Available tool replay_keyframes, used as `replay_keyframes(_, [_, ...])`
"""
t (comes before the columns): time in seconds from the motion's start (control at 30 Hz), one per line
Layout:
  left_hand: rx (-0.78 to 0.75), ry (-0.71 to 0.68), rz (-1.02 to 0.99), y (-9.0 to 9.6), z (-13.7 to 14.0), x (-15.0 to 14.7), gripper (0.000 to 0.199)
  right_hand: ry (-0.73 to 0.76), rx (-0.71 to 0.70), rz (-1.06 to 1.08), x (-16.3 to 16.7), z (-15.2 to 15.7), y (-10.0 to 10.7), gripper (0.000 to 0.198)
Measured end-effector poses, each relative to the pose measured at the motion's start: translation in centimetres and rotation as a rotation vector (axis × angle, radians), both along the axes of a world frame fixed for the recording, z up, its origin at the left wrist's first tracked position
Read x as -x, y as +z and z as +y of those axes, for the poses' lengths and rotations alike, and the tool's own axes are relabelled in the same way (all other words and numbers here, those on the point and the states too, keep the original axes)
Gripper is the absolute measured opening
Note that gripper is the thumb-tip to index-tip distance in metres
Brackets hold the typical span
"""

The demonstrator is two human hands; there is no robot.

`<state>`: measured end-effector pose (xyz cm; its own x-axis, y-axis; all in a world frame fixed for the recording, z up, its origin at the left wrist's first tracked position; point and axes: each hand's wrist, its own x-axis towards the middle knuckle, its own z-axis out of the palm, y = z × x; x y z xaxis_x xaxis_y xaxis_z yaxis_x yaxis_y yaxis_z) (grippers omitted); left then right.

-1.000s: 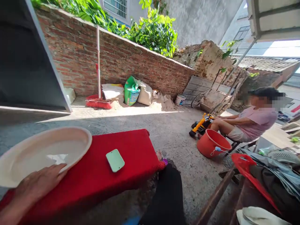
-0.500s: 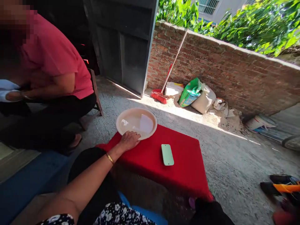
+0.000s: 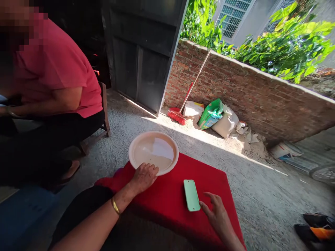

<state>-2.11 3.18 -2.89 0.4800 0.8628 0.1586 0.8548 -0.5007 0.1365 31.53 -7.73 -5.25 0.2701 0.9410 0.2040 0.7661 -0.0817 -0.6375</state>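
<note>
A pale pink basin [image 3: 136, 139] stands on the red cloth [image 3: 214, 181] of a low table, with bright reflections inside it. My left hand [image 3: 145, 177], a gold bangle at its wrist, has its fingers curled over the near rim. To the right lies a small light green, rounded rectangular tray-like thing [image 3: 192, 195] with a tiny hole at each end. Just beside its lower right edge is my right hand [image 3: 216, 213], thumb and fingers apart and nothing between them. The thumb tip is very close to the green piece; I cannot tell if they touch.
A person in a red shirt [image 3: 62, 62] sits on a wooden chair [image 3: 105, 111] at the left. Beyond the table are a dark metal door [image 3: 146, 59], a red broom [image 3: 178, 115], several sacks [image 3: 226, 122] and a brick wall [image 3: 251, 87]. Dark and orange footwear [image 3: 316, 228] shows at right.
My right hand has come into view from the lower right, beside the green piece. My left hand stays on the basin's rim. The view has shifted, so the table appears lower.
</note>
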Motion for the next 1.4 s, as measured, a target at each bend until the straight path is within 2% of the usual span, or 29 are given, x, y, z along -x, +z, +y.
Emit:
replay_keyframes(0.1, [-0.006, -0.003, 0.008, -0.1, 0.1, -0.1, 0.015, 0.067, 0.073, -0.295, 4.8, 1.3, -1.5, 0.037])
replay_keyframes(0.2, [-0.004, -0.003, 0.009, 0.0, 0.1, -0.1, 0.016, -0.05, 0.12, -0.537, 8.5, 2.4, -2.5, 0.032])
replay_keyframes(0.27, [-0.005, -0.003, 0.007, 0.0, 0.0, -0.1, 0.016, -0.078, 0.139, -0.541, 9.2, 2.7, -2.8, 0.029])
replay_keyframes(0.33, [-0.008, -0.001, 0.007, 0.0, 0.0, -0.1, 0.018, -0.048, 0.136, -0.454, 8.5, 2.6, -3.0, 0.03])
replay_keyframes(0.4, [-0.014, 0.002, 0.012, 0.0, 0.0, 0.0, 0.018, 0.013, 0.112, -0.306, 6.6, 2.4, -3.1, 0.033])
replay_keyframes(0.47, [-0.019, 0.0, 0.019, 0.1, 0.0, 0.0, 0.018, 0.01, 0.06, -0.152, 3.4, 2.0, -3.1, 0.033])
replay_keyframes(0.5, [-0.019, -0.003, 0.019, 0.1, 0.0, 0.0, 0.018, -0.044, 0.029, -0.094, 1.4, 1.7, -3.0, 0.032])
replay_keyframes(0.57, [-0.012, -0.006, 0.01, 0.2, 0.0, 0.0, 0.017, -0.25, -0.005, -0.049, -3.1, 0.6, -2.9, 0.036])
replay_keyframes(0.67, [0.0, -0.004, 0.008, 0.3, 0.0, 0.0, 0.017, -0.556, 0.074, -0.109, -9.4, -1.3, -2.8, 0.041])
replay_keyframes(0.73, [0.006, -0.002, 0.023, 0.3, 0.0, 0.0, 0.017, -0.622, 0.147, -0.148, -11.9, -2.4, -2.8, 0.041])
replay_keyframes(0.8, [0.008, -0.002, 0.036, 0.4, 0.0, -0.1, 0.018, -0.622, 0.208, -0.187, -12.6, -2.8, -2.6, 0.043])
replay_keyframes(0.87, [0.01, 0.0, 0.041, 0.5, 0.0, -0.1, 0.018, -0.622, 0.281, -0.216, -11.5, -2.4, -2.2, 0.045])
replay_keyframes(0.97, [0.008, 0.003, 0.041, 0.6, -0.1, -0.1, 0.018, -0.549, 0.338, -0.179, -5.9, -1.0, -1.7, 0.045])
replay_keyframes(1.03, [0.005, 0.005, 0.042, 0.6, -0.1, 0.0, 0.017, -0.361, 0.32, -0.123, -0.1, -0.4, -1.6, 0.041])
replay_keyframes(1.13, [0.001, -0.003, 0.046, 0.6, -0.1, 0.0, 0.018, 0.011, 0.266, -0.017, 8.4, -0.2, -1.8, 0.035])
replay_keyframes(1.2, [-0.001, -0.012, 0.049, 0.7, -0.1, 0.0, 0.019, 0.145, 0.239, 0.059, 10.9, -0.5, -1.6, 0.034])
replay_keyframes(1.23, [0.0, -0.014, 0.049, 0.8, -0.1, 0.0, 0.019, 0.149, 0.216, 0.085, 10.7, -0.7, -1.4, 0.033])
replay_keyframes(1.3, [0.008, -0.017, 0.046, 0.9, -0.1, 0.0, 0.018, 0.024, 0.146, 0.095, 7.3, -1.3, -0.8, 0.034])
replay_keyframes(1.37, [0.023, -0.019, 0.04, 1.0, -0.1, -0.1, 0.018, -0.243, 0.095, 0.043, 1.3, -2.2, -0.4, 0.042])
replay_keyframes(1.4, [0.03, -0.021, 0.036, 1.1, -0.1, -0.1, 0.018, -0.386, 0.12, 0.004, -2.0, -2.6, -0.3, 0.046])
